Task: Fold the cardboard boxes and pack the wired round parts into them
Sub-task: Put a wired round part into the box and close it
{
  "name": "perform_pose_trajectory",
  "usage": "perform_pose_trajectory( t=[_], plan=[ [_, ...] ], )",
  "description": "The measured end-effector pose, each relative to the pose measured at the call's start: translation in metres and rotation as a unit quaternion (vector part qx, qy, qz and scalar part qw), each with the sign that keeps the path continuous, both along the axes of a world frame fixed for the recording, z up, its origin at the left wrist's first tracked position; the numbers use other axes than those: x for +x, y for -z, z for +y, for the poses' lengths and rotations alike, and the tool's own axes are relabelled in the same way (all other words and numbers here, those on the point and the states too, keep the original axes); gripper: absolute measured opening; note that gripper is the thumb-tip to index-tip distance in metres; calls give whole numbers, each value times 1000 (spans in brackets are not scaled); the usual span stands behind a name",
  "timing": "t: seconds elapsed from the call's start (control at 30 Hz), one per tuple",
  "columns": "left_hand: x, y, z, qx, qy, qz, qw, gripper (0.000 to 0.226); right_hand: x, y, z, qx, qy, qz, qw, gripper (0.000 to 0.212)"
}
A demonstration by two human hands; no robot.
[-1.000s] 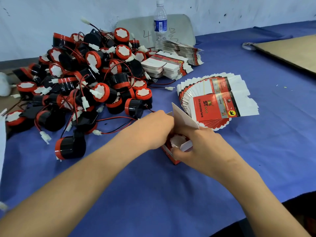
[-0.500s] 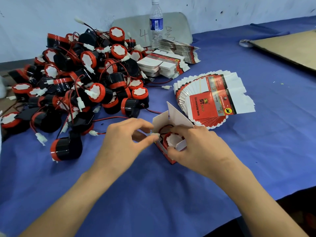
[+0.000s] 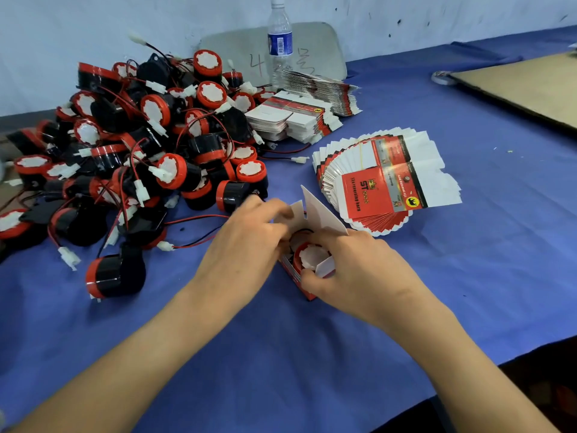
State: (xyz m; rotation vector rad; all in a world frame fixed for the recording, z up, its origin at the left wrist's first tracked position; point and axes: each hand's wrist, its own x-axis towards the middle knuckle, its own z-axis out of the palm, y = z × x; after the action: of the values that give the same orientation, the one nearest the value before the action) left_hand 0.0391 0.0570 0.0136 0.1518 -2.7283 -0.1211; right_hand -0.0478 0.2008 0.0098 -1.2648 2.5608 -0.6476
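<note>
Now, with the right hand (image 3: 352, 276) gripping the open box (image 3: 296, 279) well inside the surface's (image 3: 312, 354) near edge, wired horn (image 3: 312, 256) inside, the left hand (image 3: 246, 242), whose grip I cannot tell, should tuck the wire (image 3: 304, 230) low before closing the flaps (image 3: 321, 214).

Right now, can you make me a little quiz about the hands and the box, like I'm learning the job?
1. True or false: a round part with a red rim already sits inside the small box.
2. What stands behind the pile of round parts, by the wall? A: a mug. B: a water bottle. C: a lamp.
3. Which hand grips the near end of the small box?

Key: 1 true; 2 B; 3 the right hand.
</note>
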Motion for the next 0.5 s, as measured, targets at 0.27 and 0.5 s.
perform_pose_trajectory(
  t=[0.27,0.5],
  plan=[
    [12,15,5,163,-26,44,985,6,2,6,1,-28,12,11,999,31],
    [17,31,19,217,-40,119,968,16,4,9,3,-61,11,-6,998,33]
  ],
)
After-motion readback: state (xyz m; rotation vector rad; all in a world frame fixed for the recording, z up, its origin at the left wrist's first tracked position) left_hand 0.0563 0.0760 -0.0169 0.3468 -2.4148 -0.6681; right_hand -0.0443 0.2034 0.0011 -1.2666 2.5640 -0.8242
